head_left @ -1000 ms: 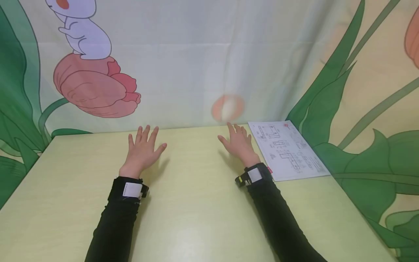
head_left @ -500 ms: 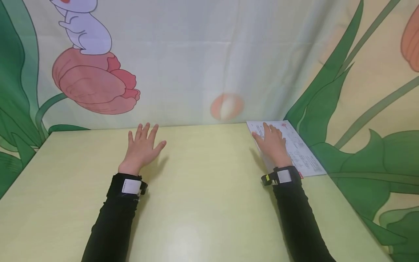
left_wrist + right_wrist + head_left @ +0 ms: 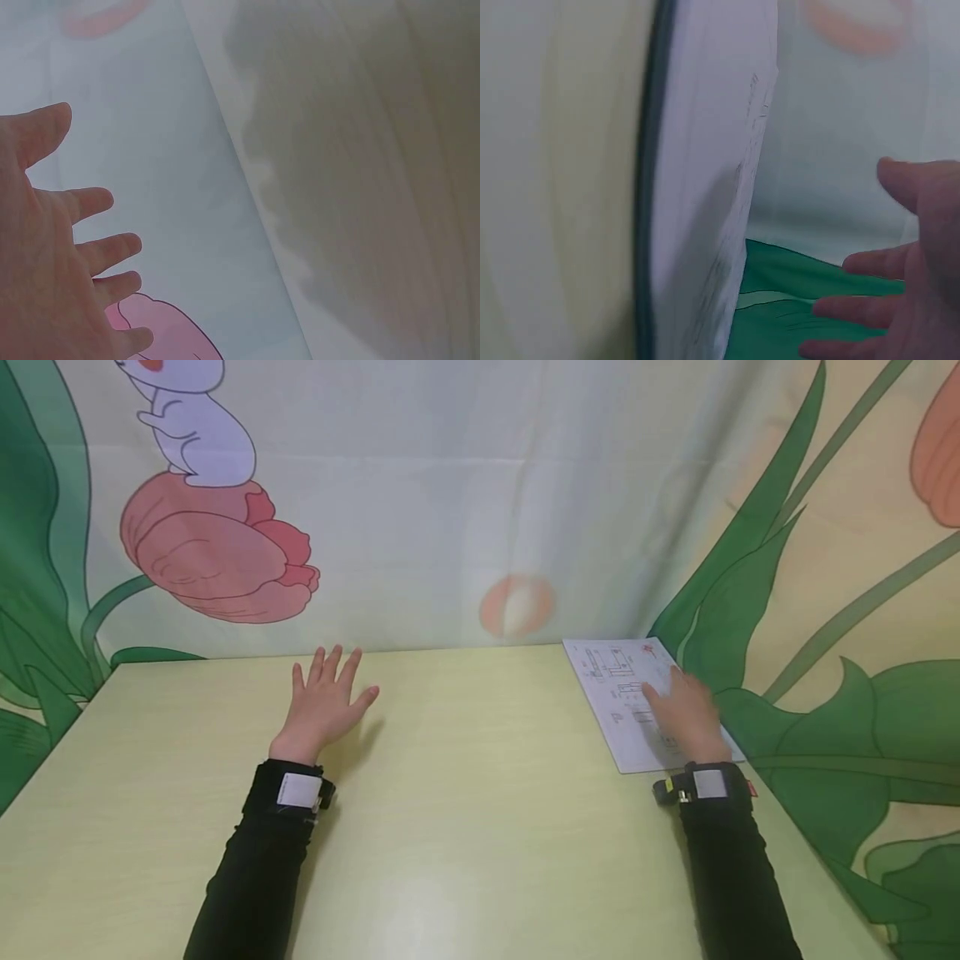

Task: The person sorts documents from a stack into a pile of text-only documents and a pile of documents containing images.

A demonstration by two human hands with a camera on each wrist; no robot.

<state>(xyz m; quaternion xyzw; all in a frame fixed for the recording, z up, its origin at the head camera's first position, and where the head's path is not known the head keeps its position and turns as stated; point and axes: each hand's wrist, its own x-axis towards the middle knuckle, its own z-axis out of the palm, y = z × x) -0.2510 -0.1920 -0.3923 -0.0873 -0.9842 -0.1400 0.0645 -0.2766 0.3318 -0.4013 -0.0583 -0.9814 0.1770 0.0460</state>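
Observation:
In the head view my left hand (image 3: 321,708) is held over the left half of the table (image 3: 450,827), fingers spread and straight, holding nothing. The left wrist view shows the same spread fingers (image 3: 112,255) apart from the tabletop. My right hand (image 3: 688,714), slightly blurred, is over the right part of a white sheet with printed line drawings (image 3: 600,693), covering some of its print. In the right wrist view its fingers (image 3: 855,309) are extended above the sheet (image 3: 697,180), with a gap between them and the paper.
A printed curtain (image 3: 420,527) with flowers and a white cartoon animal (image 3: 202,439) hangs behind the table's back edge. Green leaf prints (image 3: 832,760) border the table's right edge. A black band with a white label (image 3: 708,782) is on the right wrist.
My right hand has moved right, from beside the sheet's left edge to over its right part. The left hand has stayed nearly in place. The sheet lies where it was.

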